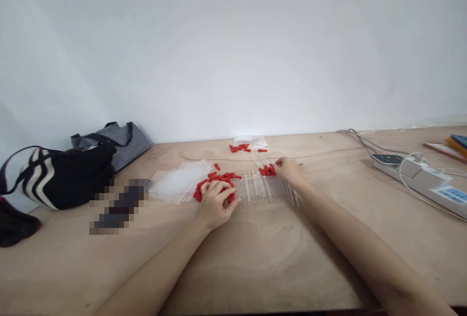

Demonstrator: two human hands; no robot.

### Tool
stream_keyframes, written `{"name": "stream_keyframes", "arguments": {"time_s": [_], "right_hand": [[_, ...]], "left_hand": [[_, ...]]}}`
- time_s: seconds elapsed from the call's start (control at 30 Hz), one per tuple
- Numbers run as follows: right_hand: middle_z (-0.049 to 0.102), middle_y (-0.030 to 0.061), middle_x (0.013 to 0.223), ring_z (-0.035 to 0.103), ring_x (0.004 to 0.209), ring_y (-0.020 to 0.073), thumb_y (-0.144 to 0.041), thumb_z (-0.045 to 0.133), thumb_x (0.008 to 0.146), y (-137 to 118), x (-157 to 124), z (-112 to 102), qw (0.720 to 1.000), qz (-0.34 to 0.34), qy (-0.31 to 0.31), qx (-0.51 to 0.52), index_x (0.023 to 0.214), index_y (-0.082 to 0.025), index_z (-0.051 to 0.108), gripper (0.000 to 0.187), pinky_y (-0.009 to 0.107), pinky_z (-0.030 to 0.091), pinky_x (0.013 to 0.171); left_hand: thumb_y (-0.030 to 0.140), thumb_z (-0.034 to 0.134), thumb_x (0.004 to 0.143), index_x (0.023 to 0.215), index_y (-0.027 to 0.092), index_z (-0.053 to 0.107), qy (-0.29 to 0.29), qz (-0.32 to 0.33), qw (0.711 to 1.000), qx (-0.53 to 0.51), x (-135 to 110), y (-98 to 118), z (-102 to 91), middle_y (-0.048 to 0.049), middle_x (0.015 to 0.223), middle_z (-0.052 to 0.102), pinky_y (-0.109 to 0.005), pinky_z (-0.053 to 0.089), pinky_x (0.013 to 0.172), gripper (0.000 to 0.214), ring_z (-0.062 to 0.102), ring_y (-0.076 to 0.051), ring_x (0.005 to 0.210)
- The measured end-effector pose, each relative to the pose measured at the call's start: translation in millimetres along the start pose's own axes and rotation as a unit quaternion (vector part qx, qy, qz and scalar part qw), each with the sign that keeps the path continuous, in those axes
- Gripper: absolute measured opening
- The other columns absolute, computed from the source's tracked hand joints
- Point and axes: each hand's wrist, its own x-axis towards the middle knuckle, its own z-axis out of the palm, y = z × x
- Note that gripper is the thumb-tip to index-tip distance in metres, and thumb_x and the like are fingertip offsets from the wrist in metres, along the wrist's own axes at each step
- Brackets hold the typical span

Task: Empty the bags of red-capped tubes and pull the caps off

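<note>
A row of thin clear plastic tubes lies side by side on the wooden table. My left hand rests with curled fingers on a pile of small red caps at the row's left end. My right hand reaches to the far right of the row, fingers pinched at a few red-capped tube ends. What the fingers of either hand hold is hidden.
Clear plastic bags lie left of the caps. More red caps sit by a small bag near the wall. Two striped bags stand at the left. A power strip with cables and books are at the right.
</note>
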Motion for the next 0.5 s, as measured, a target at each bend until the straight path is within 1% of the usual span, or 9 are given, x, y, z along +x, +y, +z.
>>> {"name": "stream_keyframes", "arguments": {"time_s": [0.07, 0.13, 0.17, 0.23, 0.37, 0.5], "right_hand": [[0.066, 0.0082, 0.073, 0.059, 0.075, 0.0214, -0.033, 0.052, 0.07, 10, 16, -5, 0.999, 0.026, -0.035, 0.006, 0.076, -0.018, 0.065, 0.021, 0.032, 0.037, 0.071], [0.063, 0.0064, 0.059, 0.059, 0.063, 0.0189, -0.034, 0.057, 0.065, 18, 28, -6, 0.996, 0.039, -0.081, 0.018, 0.064, -0.015, 0.064, 0.02, 0.028, 0.039, 0.06], [0.061, 0.005, 0.054, 0.058, 0.058, 0.0174, -0.033, 0.06, 0.063, 21, 32, -5, 0.994, 0.041, -0.1, 0.025, 0.06, -0.015, 0.063, 0.019, 0.025, 0.039, 0.056], [0.059, 0.0029, 0.051, 0.056, 0.055, 0.0154, -0.031, 0.063, 0.059, 25, 36, -2, 0.991, 0.043, -0.122, 0.038, 0.056, -0.015, 0.061, 0.017, 0.023, 0.038, 0.051], [0.058, 0.0036, 0.051, 0.056, 0.056, 0.0168, -0.026, 0.066, 0.054, 25, 39, 2, 0.989, 0.059, -0.125, 0.055, 0.052, -0.014, 0.059, 0.014, 0.023, 0.038, 0.048], [0.057, 0.0046, 0.049, 0.056, 0.054, 0.0188, -0.024, 0.064, 0.056, 28, 40, -4, 0.986, 0.084, -0.108, 0.093, 0.052, -0.015, 0.058, 0.012, 0.025, 0.037, 0.046]], "left_hand": [[0.044, 0.051, 0.077, 0.104, 0.027, 0.059, -0.052, 0.057, 0.997, 0.001, 0, 1, -1.6, -0.0056, 0.112, 0.058, -0.047, 0.018, 0.091, 0.032, 0.047, -0.025, 0.106], [0.048, 0.047, 0.079, 0.117, 0.03, 0.05, -0.111, 0.117, 0.987, 0.002, 0, 4, -2.8, -0.0058, 0.127, 0.047, -0.05, 0.011, 0.095, 0.042, 0.038, -0.027, 0.116], [0.049, 0.045, 0.08, 0.12, 0.03, 0.046, -0.136, 0.137, 0.981, 0.003, 0, 5, -3.2, -0.0059, 0.13, 0.043, -0.052, 0.009, 0.095, 0.045, 0.035, -0.028, 0.119], [0.048, 0.042, 0.082, 0.123, 0.031, 0.042, -0.165, 0.149, 0.975, 0.004, 0, 6, -3.4, -0.0062, 0.133, 0.04, -0.053, 0.008, 0.096, 0.045, 0.032, -0.028, 0.122], [0.045, 0.043, 0.082, 0.121, 0.031, 0.045, -0.169, 0.137, 0.976, 0.001, 0, 7, -2.5, -0.0075, 0.133, 0.04, -0.054, 0.011, 0.096, 0.041, 0.032, -0.029, 0.122], [0.042, 0.046, 0.082, 0.116, 0.03, 0.05, -0.144, 0.122, 0.982, -0.02, 0, 6, -0.2, -0.0074, 0.13, 0.044, -0.052, 0.012, 0.095, 0.037, 0.035, -0.028, 0.12]]}}
